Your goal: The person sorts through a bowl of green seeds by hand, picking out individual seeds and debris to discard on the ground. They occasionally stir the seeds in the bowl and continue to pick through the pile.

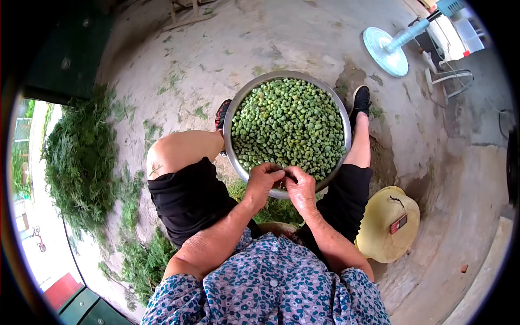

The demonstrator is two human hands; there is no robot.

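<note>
A wide metal basin (229, 142) full of small green, knobbly pods or berries (290, 122) stands between my legs. Over its near rim, my left hand (262, 183) and my right hand (299, 187) meet at the fingertips. Both hands are closed, with thumbs and forefingers pinched together. Whatever lies between the fingers is too small and hidden to name. Beneath the hands, at the basin's near side, some green sprigs (279, 210) show between my thighs.
A big heap of feathery green branches (81, 162) lies at the left, with loose sprigs scattered on the floor. A yellow stool or tub (379, 233) bearing a small red device (398, 223) is at the right. A light-blue fan base (385, 51) stands upper right.
</note>
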